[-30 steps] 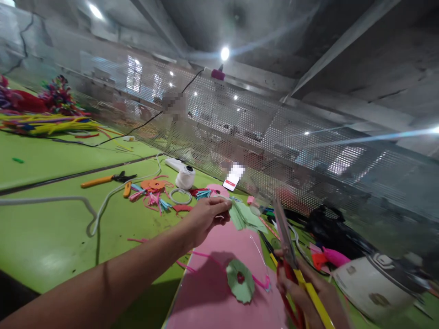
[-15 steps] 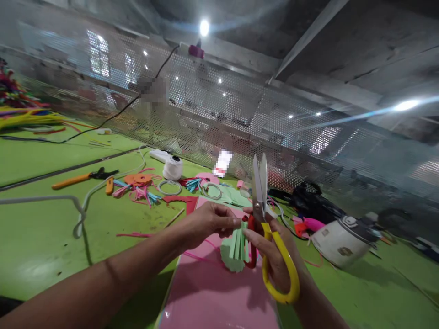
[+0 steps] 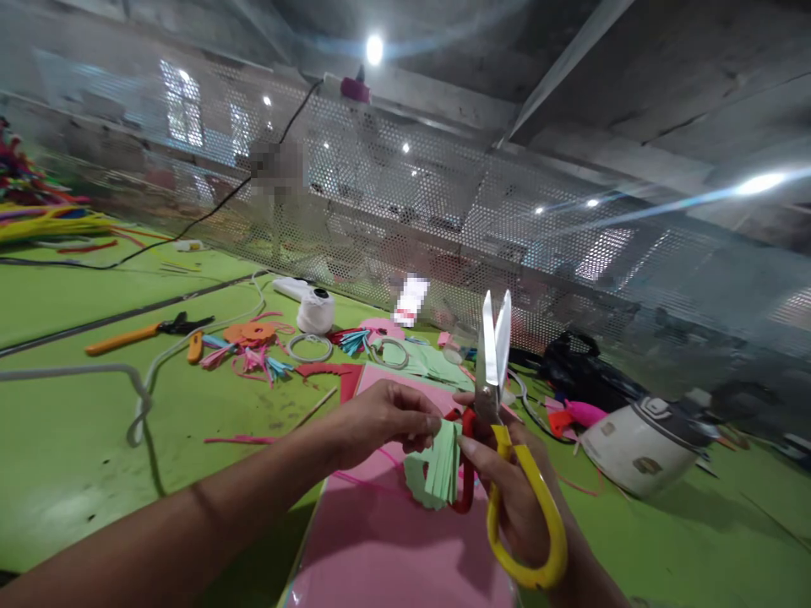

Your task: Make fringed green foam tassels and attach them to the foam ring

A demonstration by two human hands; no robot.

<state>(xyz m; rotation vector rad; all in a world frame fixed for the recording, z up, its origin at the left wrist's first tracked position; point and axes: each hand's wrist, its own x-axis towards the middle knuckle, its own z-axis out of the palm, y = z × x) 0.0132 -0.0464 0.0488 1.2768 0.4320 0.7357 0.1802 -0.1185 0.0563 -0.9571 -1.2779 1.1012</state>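
Note:
My left hand point(image 3: 396, 414) pinches the top of a light green paper fringe point(image 3: 444, 469), cut in narrow strips that hang down. Behind the fringe is a green paper piece with a scalloped edge point(image 3: 416, 481). In my right hand point(image 3: 516, 485) is a pair of scissors point(image 3: 529, 498), blades upward and slightly apart. One handle loop is yellow; a red loop point(image 3: 467, 473) shows beside the fringe, and its join with the scissors is partly hidden. My right thumb and fingers are close to the fringe's right edge. Below both hands lies a pink board point(image 3: 405, 549).
Cord spool point(image 3: 315, 312), metal rings point(image 3: 310, 347), green paper sheets point(image 3: 421, 361) and a phone-like bright screen point(image 3: 411, 300) lie beyond. Orange-handled pliers point(image 3: 127, 338) and paper tassels point(image 3: 253, 359) are left. At right stand a white pot-like container point(image 3: 639, 447) and a black bag point(image 3: 586, 371).
The scissors and my right hand have moved slightly right and down. The green fringe has turned, its strips now lying closer together. My left hand keeps its pinch.

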